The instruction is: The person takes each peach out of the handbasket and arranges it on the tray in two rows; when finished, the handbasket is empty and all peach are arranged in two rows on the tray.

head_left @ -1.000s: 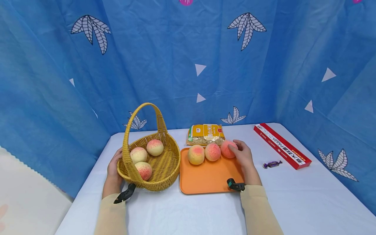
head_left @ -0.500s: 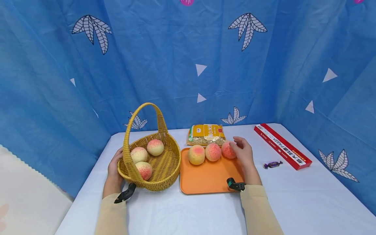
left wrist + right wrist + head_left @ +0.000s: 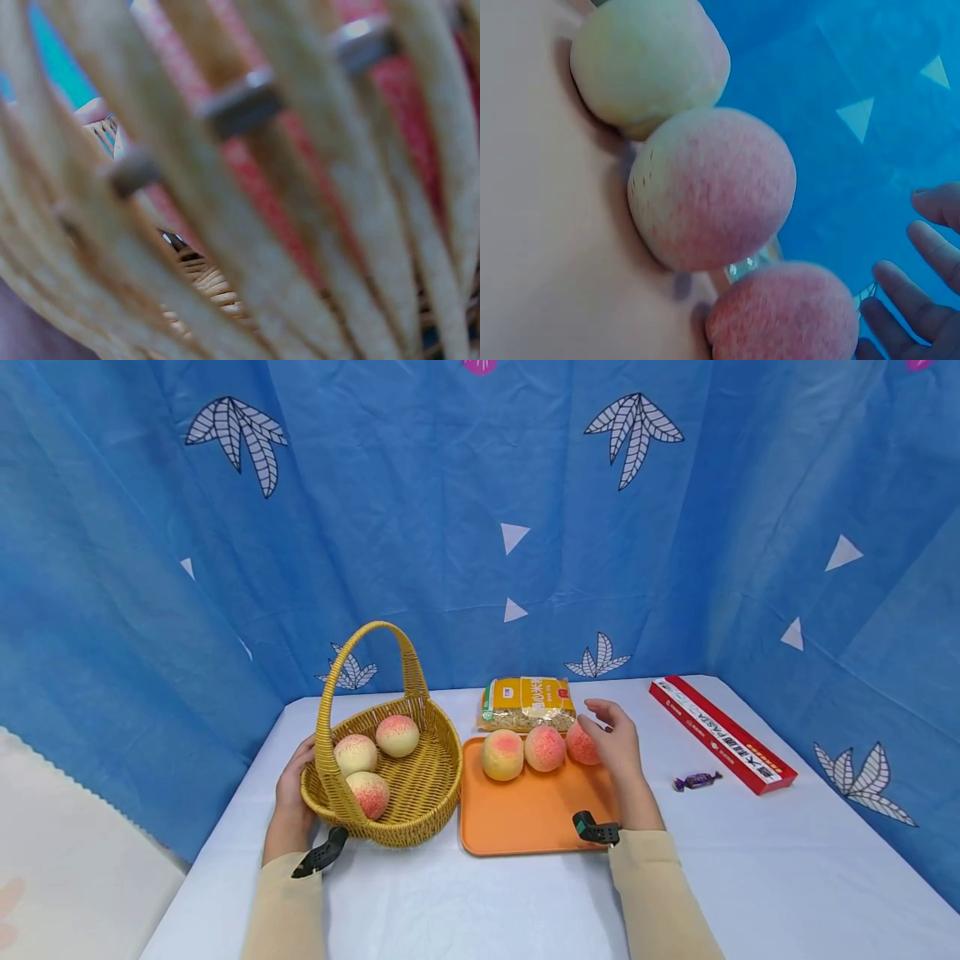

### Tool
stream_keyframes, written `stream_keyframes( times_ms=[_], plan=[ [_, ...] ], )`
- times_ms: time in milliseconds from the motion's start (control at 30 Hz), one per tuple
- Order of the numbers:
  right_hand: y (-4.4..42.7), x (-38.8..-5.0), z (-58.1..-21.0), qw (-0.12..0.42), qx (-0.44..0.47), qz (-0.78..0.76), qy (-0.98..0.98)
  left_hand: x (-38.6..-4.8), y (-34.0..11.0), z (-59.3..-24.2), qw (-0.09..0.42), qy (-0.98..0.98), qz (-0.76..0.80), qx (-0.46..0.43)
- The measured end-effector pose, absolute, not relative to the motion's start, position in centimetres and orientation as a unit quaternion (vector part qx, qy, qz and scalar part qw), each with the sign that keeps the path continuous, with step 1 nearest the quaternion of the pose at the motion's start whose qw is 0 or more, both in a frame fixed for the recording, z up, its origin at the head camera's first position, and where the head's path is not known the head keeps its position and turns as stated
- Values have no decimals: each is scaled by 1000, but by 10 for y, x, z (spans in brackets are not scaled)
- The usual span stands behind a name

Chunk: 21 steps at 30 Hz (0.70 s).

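Note:
My left hand (image 3: 291,785) holds the left side of a yellow wicker basket (image 3: 438,793); part of its fingers is hidden behind the weave. Three pale peaches with red blush lie in the basket, one peach (image 3: 397,736) at the back. The woven wall (image 3: 210,217) fills the left wrist view, with red fruit behind its gaps. On an orange tray (image 3: 525,818), three peaches stand in a row along the back. My right hand (image 3: 618,747), fingers loosely bent and holding nothing, is beside the rightmost peach (image 3: 581,743). In the right wrist view, its fingers (image 3: 915,300) are apart from that peach (image 3: 787,319).
A yellow bag of grain (image 3: 527,703) lies behind the tray. To the right are a small purple wrapped candy (image 3: 697,781) and a long red pasta box (image 3: 720,735). White cloth covers the table (image 3: 465,910); a blue curtain (image 3: 420,527) hangs behind.
My right hand has let go of the rightmost peach, its fingers lifting up and away from it. The peach stays on the tray. My left hand and the basket have stayed put.

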State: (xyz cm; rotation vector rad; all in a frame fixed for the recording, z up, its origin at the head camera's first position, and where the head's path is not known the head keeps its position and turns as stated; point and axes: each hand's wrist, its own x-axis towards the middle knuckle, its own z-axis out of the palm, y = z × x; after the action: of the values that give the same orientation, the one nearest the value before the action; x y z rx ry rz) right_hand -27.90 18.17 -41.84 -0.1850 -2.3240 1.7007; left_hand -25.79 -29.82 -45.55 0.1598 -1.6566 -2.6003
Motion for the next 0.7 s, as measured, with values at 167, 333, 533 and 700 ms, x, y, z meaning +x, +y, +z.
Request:
stream_keyframes(
  times_ms=[167,333,533,700],
  plan=[
    [168,-278,-412,115,-54,589,-798,-259,-299,-456,20,-539,-840,57],
    [155,-277,-407,101,-37,589,-801,-259,-299,-455,19,-543,-837,65],
    [140,-273,-406,117,34,567,-814,-260,-299,-455,17,-550,-832,71],
    [129,-269,-404,103,81,565,-815,-261,-300,-455,16,-542,-836,79]
  ],
)
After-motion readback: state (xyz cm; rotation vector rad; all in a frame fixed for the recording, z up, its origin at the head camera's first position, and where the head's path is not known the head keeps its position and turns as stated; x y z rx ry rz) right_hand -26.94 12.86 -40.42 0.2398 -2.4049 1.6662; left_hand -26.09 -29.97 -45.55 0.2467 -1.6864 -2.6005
